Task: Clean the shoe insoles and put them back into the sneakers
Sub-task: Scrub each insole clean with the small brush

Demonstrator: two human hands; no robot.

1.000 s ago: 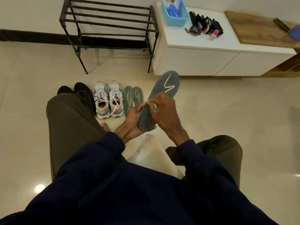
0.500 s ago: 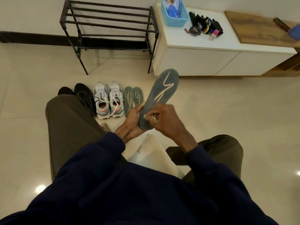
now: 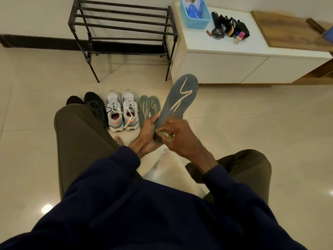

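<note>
Blue-grey insole (image 3: 180,100), raised above the floor (image 3: 252,123), sits heel-gripped in the left hand (image 3: 146,134) while the right hand (image 3: 180,141) pinches a pale wad (image 3: 164,133) against it; hard scrubbing could wrench it free.

The insole (image 3: 180,98) rises away from the left hand (image 3: 146,131), which grips its near end. The right hand (image 3: 180,137) lies on that same end, just right of the left, its fingers curled round a small wad (image 3: 164,133). On the floor left of the left hand lie two more insoles (image 3: 149,109), then the sneakers (image 3: 122,110), then another pair of shoes (image 3: 92,105). Beyond the hands stands a rack (image 3: 122,27). Right of it is a cabinet (image 3: 225,67), with a basket (image 3: 196,17), bottles (image 3: 228,30) and a board (image 3: 288,31) on top.
</note>
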